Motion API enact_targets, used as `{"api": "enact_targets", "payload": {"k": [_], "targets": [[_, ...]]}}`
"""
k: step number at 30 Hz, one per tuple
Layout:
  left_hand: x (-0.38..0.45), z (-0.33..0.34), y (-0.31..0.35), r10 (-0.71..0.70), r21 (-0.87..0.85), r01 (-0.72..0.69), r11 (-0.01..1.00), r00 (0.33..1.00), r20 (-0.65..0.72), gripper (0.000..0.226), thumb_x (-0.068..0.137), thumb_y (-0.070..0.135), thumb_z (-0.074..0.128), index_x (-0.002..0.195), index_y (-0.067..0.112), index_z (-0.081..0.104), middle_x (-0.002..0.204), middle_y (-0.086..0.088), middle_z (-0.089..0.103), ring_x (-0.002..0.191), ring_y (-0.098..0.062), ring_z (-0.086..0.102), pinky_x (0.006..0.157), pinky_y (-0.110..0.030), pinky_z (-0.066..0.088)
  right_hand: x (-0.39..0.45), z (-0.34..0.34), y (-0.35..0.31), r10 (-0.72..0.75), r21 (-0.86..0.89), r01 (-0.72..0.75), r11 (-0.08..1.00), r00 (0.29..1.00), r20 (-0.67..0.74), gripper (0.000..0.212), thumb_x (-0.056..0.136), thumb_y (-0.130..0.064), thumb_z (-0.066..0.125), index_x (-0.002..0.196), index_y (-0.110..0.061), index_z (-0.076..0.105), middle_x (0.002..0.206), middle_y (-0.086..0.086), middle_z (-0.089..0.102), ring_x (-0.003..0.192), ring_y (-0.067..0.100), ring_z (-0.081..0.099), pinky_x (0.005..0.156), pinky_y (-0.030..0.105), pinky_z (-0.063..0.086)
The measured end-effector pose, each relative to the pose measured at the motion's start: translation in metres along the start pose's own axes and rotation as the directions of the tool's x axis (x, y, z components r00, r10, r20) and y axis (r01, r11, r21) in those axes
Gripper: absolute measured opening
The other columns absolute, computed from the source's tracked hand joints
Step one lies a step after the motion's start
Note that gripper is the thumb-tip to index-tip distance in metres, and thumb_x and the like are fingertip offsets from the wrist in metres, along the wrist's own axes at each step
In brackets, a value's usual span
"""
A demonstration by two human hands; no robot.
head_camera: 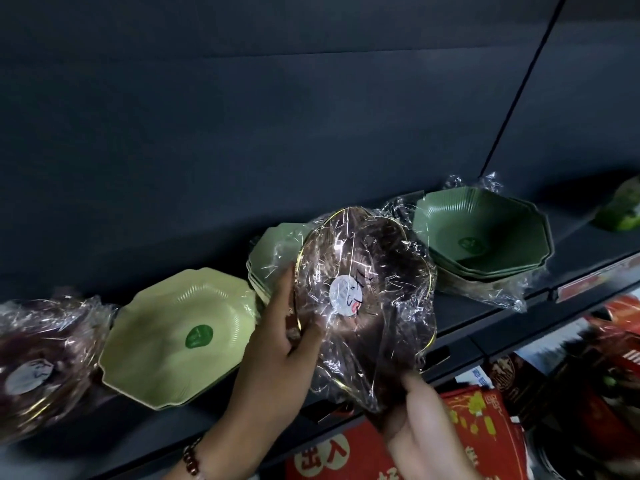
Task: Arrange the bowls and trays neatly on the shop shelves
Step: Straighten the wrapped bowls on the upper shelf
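A brown gold-rimmed bowl set (367,296), wrapped in clear plastic with a white sticker, is held tilted in front of the dark shelf (467,320). My left hand (277,344) grips its left rim and my right hand (420,431) holds its lower edge. A light green octagonal bowl stack (180,337) leans on the shelf to the left. Behind the held set is a pale green wrapped stack (273,251). A dark green wrapped bowl stack (481,237) sits to the right. Another brown wrapped set (45,362) lies at far left.
Red printed packages (478,431) and other goods fill the shelf below at the lower right. A green item (620,209) sits at the far right of the shelf. The dark back panel (277,116) rises behind the bowls.
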State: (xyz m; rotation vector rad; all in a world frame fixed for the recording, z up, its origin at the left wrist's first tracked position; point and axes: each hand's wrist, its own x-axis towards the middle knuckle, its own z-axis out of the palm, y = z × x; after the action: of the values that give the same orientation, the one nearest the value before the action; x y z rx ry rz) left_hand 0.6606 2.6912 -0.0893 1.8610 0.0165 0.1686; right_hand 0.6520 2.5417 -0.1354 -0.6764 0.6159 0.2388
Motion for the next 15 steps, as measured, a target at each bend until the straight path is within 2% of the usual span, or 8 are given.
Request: {"api": "enact_targets", "payload": {"k": [1,3,4,6,7,9,11,15], "targets": [[0.000,-0.001,-0.002,-0.013,-0.012,0.013,1.000,1.000,-0.006,0.068,0.096,0.028,0.057,0.136,0.069,0.022,0.129,0.039,0.050,0.104,0.022,0.051,0.083,0.000,0.037,-0.002,0.001,0.000,-0.007,-0.022,0.007,1.000,1.000,-0.009,0.033,0.095,-0.008,0.040,0.120,-0.003,0.061,0.104,0.021,0.072,0.090,0.034,0.071,0.067,0.040,0.060],[0.001,-0.006,-0.006,-0.046,-0.022,0.045,0.999,0.999,-0.019,0.066,0.095,0.028,0.057,0.136,0.068,0.024,0.112,0.032,0.063,0.081,0.011,0.061,0.066,-0.003,0.042,-0.005,0.001,0.001,-0.051,-0.081,0.051,0.995,0.999,0.004,0.032,0.094,-0.006,0.042,0.120,-0.004,0.061,0.098,0.020,0.073,0.085,0.032,0.072,0.065,0.038,0.059],[0.002,-0.010,-0.007,-0.063,-0.020,0.063,0.998,0.998,-0.025,0.066,0.095,0.029,0.057,0.137,0.067,0.023,0.106,0.029,0.066,0.074,0.007,0.061,0.062,-0.007,0.043,-0.008,0.002,0.002,-0.080,-0.122,0.081,0.989,0.997,0.014,0.031,0.094,-0.004,0.043,0.119,-0.003,0.060,0.088,0.019,0.074,0.077,0.029,0.073,0.063,0.035,0.058],[0.003,-0.018,-0.011,-0.083,-0.005,0.083,0.997,0.996,-0.042,0.063,0.095,0.031,0.056,0.139,0.064,0.024,0.100,0.025,0.068,0.074,0.003,0.061,0.063,-0.011,0.044,-0.015,0.006,0.001,-0.140,-0.214,0.140,0.967,0.990,0.016,0.025,0.093,0.001,0.043,0.110,-0.003,0.060,0.060,0.011,0.069,0.050,0.016,0.068,0.053,0.027,0.055],[0.003,-0.022,-0.013,-0.078,0.004,0.078,0.997,0.996,-0.050,0.061,0.095,0.030,0.057,0.139,0.061,0.028,0.100,0.025,0.068,0.076,0.005,0.062,0.067,-0.013,0.044,-0.017,0.008,0.001,-0.170,-0.265,0.168,0.949,0.985,0.014,0.024,0.092,0.002,0.045,0.108,-0.006,0.061,0.057,0.009,0.069,0.049,0.014,0.067,0.053,0.027,0.054],[0.004,-0.030,-0.020,-0.068,0.012,0.069,0.998,0.996,-0.061,0.055,0.095,0.025,0.056,0.136,0.056,0.037,0.096,0.021,0.069,0.071,0.002,0.061,0.069,-0.023,0.044,-0.018,0.012,0.002,-0.221,-0.360,0.217,0.907,0.975,0.031,0.027,0.090,0.001,0.051,0.108,-0.015,0.064,0.077,0.006,0.075,0.071,0.019,0.073,0.064,0.033,0.053],[0.003,-0.040,-0.026,-0.083,0.008,0.084,0.996,0.994,-0.076,0.048,0.094,0.022,0.055,0.133,0.049,0.044,0.084,0.017,0.069,0.060,-0.004,0.055,0.063,-0.029,0.045,-0.019,0.018,0.004,-0.258,-0.434,0.266,0.861,0.963,0.079,0.026,0.091,-0.004,0.055,0.107,-0.021,0.065,0.088,0.002,0.076,0.080,0.019,0.073,0.069,0.036,0.053],[-0.005,-0.064,-0.037,-0.092,-0.051,0.085,0.995,0.984,-0.152,0.033,0.094,0.015,0.056,0.114,0.041,0.057,0.080,0.010,0.066,0.059,-0.006,0.055,0.060,-0.027,0.044,-0.022,0.036,0.012,-0.269,-0.593,0.334,0.732,0.942,0.199,0.022,0.088,-0.024,0.062,0.105,-0.037,0.067,0.100,-0.011,0.074,0.098,0.016,0.069,0.094,0.046,0.049]]}}
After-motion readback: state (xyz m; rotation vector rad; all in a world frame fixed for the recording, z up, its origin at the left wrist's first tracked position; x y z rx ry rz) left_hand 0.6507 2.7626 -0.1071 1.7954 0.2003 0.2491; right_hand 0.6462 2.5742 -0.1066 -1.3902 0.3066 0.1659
